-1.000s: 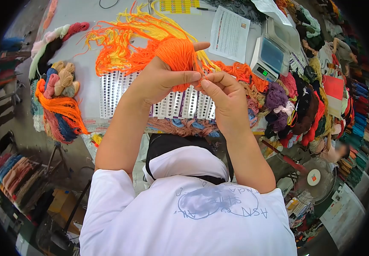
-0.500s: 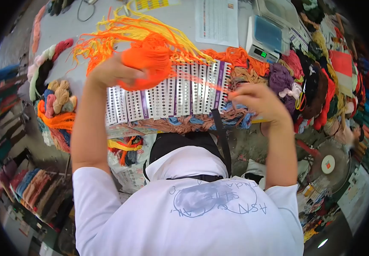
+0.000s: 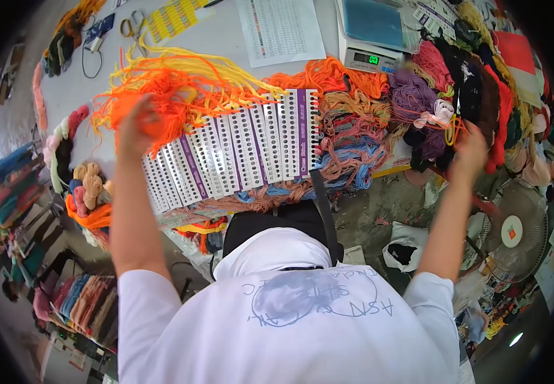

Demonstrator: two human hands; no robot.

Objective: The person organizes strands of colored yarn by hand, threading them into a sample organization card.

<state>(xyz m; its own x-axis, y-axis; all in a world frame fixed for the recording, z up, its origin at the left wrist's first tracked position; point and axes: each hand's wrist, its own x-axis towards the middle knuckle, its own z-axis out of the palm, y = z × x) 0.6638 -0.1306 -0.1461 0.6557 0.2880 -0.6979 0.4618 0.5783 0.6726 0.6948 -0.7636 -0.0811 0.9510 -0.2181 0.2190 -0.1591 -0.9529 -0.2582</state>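
Note:
On the left, my left hand (image 3: 138, 127) is curled at the bundle of orange yarn (image 3: 173, 96), its fingers blurred by motion. Orange and yellow strands (image 3: 238, 70) spread from the bundle across the table. Beneath them lies a fanned row of white punched thread cards (image 3: 225, 153), some with purple bands. Far to the right, my right hand (image 3: 470, 152) has its fingers pinched, with a bit of orange strand at the tips. It is beside the purple yarn (image 3: 411, 99) and the dark yarn hanks (image 3: 472, 89).
A printed sheet (image 3: 280, 32), a scale (image 3: 369, 61), scissors (image 3: 132, 24) and a yellow label sheet (image 3: 173, 19) lie at the back. Mixed yarn (image 3: 353, 134) covers the near right table edge. A fan (image 3: 512, 230) stands on the floor at right.
My right hand has moved far right, away from the cards. My left hand has moved left and the orange bundle is looser and lower over the cards. The view has shifted.

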